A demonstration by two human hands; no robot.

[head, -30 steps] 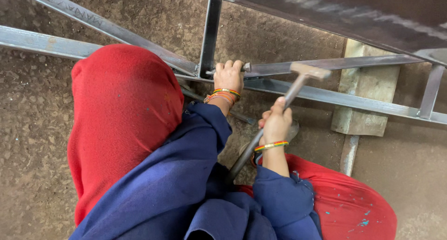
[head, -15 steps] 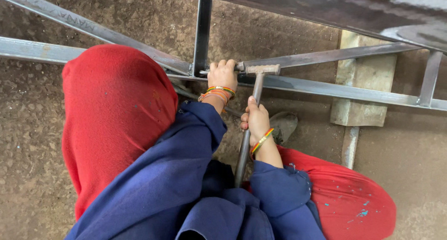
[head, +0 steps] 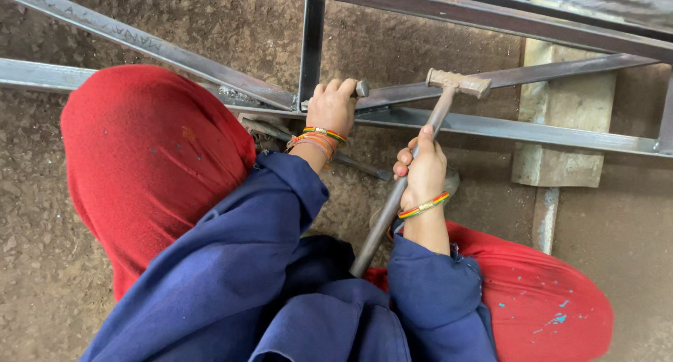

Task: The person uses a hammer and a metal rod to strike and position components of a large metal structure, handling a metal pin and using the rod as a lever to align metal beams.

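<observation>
Rough brown dirt floor [head: 91, 292] filled the background, with a frame of grey steel bars [head: 533, 130] lying across the upper part of the frame.

At upper centre, a short grey metal rod [head: 360, 89] stood at the joint where the bars met; the left hand [head: 332, 110] was wrapped around it, fingers curled over the top, with only the rod's rounded end showing past them. Just to the right, a worn hammer with a grey metal head and a long steel handle [head: 459, 83] was held aloft, its head above the bars at upper centre-right and apart from the rod. The right hand [head: 423, 171] was clamped around the handle midway along, and the handle's lower end ran down toward the centre of the frame. Both wrists wore striped orange, green and red bangles [head: 423, 206].

Dark blue sleeves [head: 280, 215] covered both arms. Red cloth [head: 147, 165] covered the raised knee at the left, and more red cloth, flecked with pale blue paint, lay at the lower right. A pale stone block [head: 561, 158] rested under the bars at the right, and a dull metal piece lay on the floor between the two hands.
</observation>
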